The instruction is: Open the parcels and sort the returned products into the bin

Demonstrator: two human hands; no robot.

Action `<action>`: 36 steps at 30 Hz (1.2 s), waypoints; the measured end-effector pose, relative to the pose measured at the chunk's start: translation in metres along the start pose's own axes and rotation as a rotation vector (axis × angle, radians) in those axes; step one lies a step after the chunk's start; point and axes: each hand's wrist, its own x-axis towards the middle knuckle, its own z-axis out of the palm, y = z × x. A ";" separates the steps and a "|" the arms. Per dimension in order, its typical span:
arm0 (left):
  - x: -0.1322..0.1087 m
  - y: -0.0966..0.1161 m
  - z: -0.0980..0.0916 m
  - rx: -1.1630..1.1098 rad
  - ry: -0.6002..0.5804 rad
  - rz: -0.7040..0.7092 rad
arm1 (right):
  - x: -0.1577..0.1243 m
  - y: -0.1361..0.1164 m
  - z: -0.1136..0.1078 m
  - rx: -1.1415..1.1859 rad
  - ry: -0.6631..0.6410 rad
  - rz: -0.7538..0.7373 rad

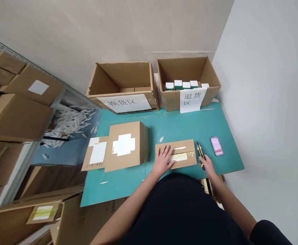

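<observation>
Utility knife (201, 155), yellow and black, sits in the right hand (207, 166), the fingers closed round its handle, just beside the right end of a flat cardboard parcel (187, 146). The left hand (163, 160) lies open, palm down on that parcel. Clear packing tape (191, 156) and a pale yellow label (178, 157) cross the parcel's top. The parcel rests on a teal mat (128, 185), which also bears a blurred pink object (216, 146) right of the knife. Left of the parcel stands a larger cardboard box (128, 146) with white paper on top, touching a labelled cardboard sheet (94, 163). Behind, two open cartons wear paper signs: 换货区 on one (120, 81), 退货区 on the other (187, 73), which holds a row of green-and-white boxes (182, 85). Stacked cartons (16, 102) fill the far left.
</observation>
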 end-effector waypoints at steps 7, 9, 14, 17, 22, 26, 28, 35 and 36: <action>-0.028 -0.025 0.005 -0.119 0.169 -0.295 | 0.039 0.025 -0.022 -0.397 0.266 -0.136; -0.034 -0.028 0.007 -0.179 0.172 -0.348 | 0.050 0.030 -0.025 -0.480 0.293 -0.138; -0.044 -0.030 0.013 -0.452 0.142 -0.547 | 0.073 0.041 -0.020 -0.631 0.279 -0.062; -0.049 -0.030 0.016 -0.722 0.122 -0.682 | 0.081 0.048 -0.015 -0.701 0.280 -0.060; -0.052 -0.032 0.017 -1.024 0.159 -0.782 | 0.080 0.060 -0.012 -0.855 0.384 -0.134; -0.054 -0.037 0.017 -1.164 0.223 -0.831 | 0.078 0.064 -0.015 -0.765 0.480 -0.242; -0.055 -0.040 0.018 -1.265 0.227 -0.904 | 0.077 0.062 -0.012 -0.550 0.360 -0.317; -0.057 -0.045 0.036 -1.673 0.107 -0.946 | 0.066 0.055 0.025 0.190 -0.162 -0.102; -0.057 -0.045 0.039 -1.693 0.102 -0.942 | 0.065 0.054 0.029 0.240 -0.183 -0.077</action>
